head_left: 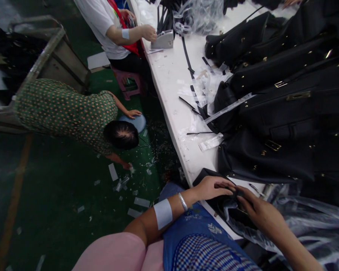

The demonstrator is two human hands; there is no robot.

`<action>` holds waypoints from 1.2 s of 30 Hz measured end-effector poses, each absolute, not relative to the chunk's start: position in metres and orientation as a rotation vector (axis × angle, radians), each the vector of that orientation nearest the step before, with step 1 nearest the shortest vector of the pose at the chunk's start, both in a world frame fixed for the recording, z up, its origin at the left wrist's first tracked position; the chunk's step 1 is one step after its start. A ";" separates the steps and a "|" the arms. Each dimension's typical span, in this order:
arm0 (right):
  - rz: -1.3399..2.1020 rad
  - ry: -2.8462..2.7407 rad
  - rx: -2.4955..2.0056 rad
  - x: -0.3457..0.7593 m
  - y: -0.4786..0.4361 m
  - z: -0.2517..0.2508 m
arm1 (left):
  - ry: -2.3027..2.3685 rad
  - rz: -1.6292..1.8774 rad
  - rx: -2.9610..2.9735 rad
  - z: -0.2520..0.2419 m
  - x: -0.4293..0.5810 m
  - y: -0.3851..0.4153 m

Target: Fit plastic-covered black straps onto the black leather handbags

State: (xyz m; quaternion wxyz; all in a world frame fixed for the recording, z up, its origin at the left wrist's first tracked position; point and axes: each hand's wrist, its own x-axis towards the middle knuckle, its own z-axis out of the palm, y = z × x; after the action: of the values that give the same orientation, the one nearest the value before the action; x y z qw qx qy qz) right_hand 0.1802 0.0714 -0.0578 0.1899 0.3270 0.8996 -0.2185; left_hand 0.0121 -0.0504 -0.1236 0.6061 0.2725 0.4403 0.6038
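Observation:
My left hand [214,187], with a silver bangle at the wrist, lies curved over a black leather-look bag [205,174] at the table's near edge. Opposite it, my right hand [261,209] has its thumb and fingers closed on a dark part of the same bag. The fingertips of both hands almost meet there, and the exact part between them is partly hidden. Clear plastic wrap [307,218] lies under and beside my right forearm. A thin pen-like tool [255,189] rests just beyond my right hand.
Black bags with gold-coloured fittings [271,150] cover the table's right side. Plastic scraps and black strips [206,86] lie on the white table [172,101]. One co-worker [67,113] bends to the littered floor beside a blue stool [138,122]; another sits by a tape dispenser [164,39].

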 end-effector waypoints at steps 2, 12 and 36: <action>-0.624 2.590 0.830 0.182 0.070 -0.057 | 1.022 1.460 0.550 -0.128 0.017 -0.052; -0.254 2.823 0.656 0.160 0.046 -0.058 | 1.142 1.428 0.616 -0.126 0.008 -0.058; -0.804 3.009 1.432 0.169 -0.014 -0.012 | 1.561 0.879 2.085 -0.060 -0.045 -0.050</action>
State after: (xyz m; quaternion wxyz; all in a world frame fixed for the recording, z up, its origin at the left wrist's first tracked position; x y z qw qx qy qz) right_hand 0.1686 -0.0143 -0.0124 -0.1430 0.4134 0.8688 -0.2322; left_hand -0.0450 -0.0503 -0.0603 0.1950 0.7438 0.5571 0.3137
